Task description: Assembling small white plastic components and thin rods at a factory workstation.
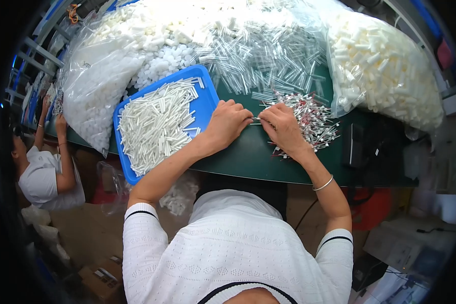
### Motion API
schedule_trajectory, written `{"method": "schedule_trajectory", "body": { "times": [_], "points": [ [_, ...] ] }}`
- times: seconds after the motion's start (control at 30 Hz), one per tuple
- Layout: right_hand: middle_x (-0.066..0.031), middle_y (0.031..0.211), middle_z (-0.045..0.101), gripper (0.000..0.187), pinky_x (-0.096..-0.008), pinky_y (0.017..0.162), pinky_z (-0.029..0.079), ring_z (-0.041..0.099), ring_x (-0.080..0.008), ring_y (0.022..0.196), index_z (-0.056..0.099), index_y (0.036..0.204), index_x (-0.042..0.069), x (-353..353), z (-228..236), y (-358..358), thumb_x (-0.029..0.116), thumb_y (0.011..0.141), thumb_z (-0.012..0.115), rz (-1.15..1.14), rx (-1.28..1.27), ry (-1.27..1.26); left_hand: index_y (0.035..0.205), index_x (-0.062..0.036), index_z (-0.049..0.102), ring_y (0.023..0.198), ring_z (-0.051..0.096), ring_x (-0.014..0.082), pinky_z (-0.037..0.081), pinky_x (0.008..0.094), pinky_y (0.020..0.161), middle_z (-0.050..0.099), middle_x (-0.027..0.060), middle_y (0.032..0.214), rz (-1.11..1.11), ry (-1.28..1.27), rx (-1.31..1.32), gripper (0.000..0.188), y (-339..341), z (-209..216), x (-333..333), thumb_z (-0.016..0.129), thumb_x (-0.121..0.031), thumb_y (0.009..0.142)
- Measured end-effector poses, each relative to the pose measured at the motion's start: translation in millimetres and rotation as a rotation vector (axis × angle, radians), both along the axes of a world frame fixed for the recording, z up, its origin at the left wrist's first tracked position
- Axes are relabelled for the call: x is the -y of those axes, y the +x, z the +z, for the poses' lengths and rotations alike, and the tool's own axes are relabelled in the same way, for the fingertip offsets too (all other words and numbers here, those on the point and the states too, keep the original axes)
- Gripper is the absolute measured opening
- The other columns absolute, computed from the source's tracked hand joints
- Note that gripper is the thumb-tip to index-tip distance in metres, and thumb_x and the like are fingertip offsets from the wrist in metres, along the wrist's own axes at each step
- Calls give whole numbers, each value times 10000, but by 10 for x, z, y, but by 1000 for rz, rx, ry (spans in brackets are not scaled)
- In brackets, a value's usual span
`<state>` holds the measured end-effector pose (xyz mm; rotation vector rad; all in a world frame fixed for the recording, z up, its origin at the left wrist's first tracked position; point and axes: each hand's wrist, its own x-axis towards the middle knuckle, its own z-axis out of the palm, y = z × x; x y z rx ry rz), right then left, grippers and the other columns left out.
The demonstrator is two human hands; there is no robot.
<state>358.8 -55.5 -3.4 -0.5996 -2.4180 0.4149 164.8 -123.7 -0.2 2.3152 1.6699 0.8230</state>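
Observation:
My left hand [227, 124] and my right hand [282, 127] meet fingertip to fingertip over the dark green table [238, 159]. Both are closed in a pinch on a thin, pale, stick-like piece [256, 121], mostly covered by the fingers, so its exact kind cannot be told. Beside my left hand is a blue tray [208, 91] heaped with short white rods [154, 124]. Small white parts with red bits, perhaps wires, form a pile [316, 124] beside and partly under my right hand.
Clear tubes [268, 53] lie heaped beyond my hands. A bag of cream-coloured cylinders [385, 71] stands far right; a bag of small white pieces [99, 81] stands left, near loose white caps [169, 58]. A dark box [353, 145] sits at right. Another person [50, 175] works far left.

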Motion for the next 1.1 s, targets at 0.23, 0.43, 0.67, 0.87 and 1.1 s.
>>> {"method": "schedule_trajectory", "body": {
  "times": [0.23, 0.43, 0.67, 0.87, 1.1],
  "points": [
    [-64, 918, 632, 148, -391, 844, 435, 569, -277, 952, 630, 922, 52, 126, 83, -125, 72, 780, 668, 20, -25, 38, 817, -120, 700, 785, 532, 210, 383, 349, 686, 584, 22, 746, -8, 175, -13, 78, -51, -14, 101, 682, -191, 791],
    [-139, 866, 609, 50, -416, 777, 450, 579, -331, 872, 573, 909, 12, 205, 222, -23, 39, 868, 564, -199, -55, -7, 790, -114, 699, 755, 570, 226, 416, 358, 686, 624, 38, 731, 97, 217, 73, 56, -564, 196, -67, 676, -164, 785],
    [-93, 768, 682, 162, -348, 537, 450, 582, -234, 554, 529, 1058, 17, 140, 416, 209, 127, 962, 459, -248, -16, -301, 902, -77, 702, 941, 604, 288, 497, 406, 779, 638, 115, 932, 684, 170, -142, 158, -2086, 112, -465, 678, -176, 781],
    [-122, 583, 572, 177, -374, 517, 424, 571, -292, 533, 592, 869, 23, 104, 383, 310, 176, 937, 534, -221, -14, -403, 828, -17, 669, 864, 627, 357, 510, 429, 776, 610, 188, 888, 685, 105, -198, 181, -2144, -50, -609, 713, -173, 748],
    [-177, 633, 525, 167, -389, 549, 385, 531, -322, 580, 551, 868, -14, -1, 499, 440, 130, 942, 511, -120, -91, -326, 796, -70, 717, 814, 645, 288, 512, 384, 727, 675, 129, 812, 755, 42, 25, 213, -2105, 29, -624, 707, -276, 744]
  ]
}}
